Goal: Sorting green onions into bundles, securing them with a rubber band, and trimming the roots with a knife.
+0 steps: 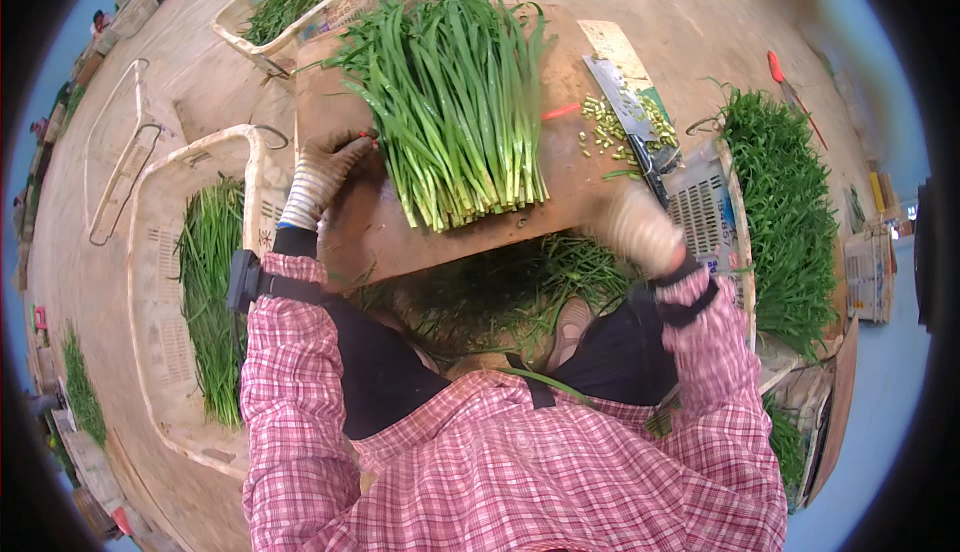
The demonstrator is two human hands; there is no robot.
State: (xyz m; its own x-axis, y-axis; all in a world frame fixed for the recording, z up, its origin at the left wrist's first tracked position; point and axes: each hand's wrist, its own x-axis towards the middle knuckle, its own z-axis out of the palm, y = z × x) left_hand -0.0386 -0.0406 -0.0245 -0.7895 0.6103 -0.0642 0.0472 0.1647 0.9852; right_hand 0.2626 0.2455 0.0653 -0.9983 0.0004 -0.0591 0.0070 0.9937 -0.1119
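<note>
Bundle of green chives (455,102) lying on the wooden cutting board (560,182): light, limp, loose stalks. My gloved left hand (322,174) is pressing its side, fingers spread; my right hand (640,227) is gripping the cleaver (625,102). Best steadied mid-bundle.

Head-worn fisheye looks steeply down, close over the cutting board (560,192).

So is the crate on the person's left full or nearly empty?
Partly filled: the crate holds one strip of greens, and much of its slatted bottom shows bare.
</note>
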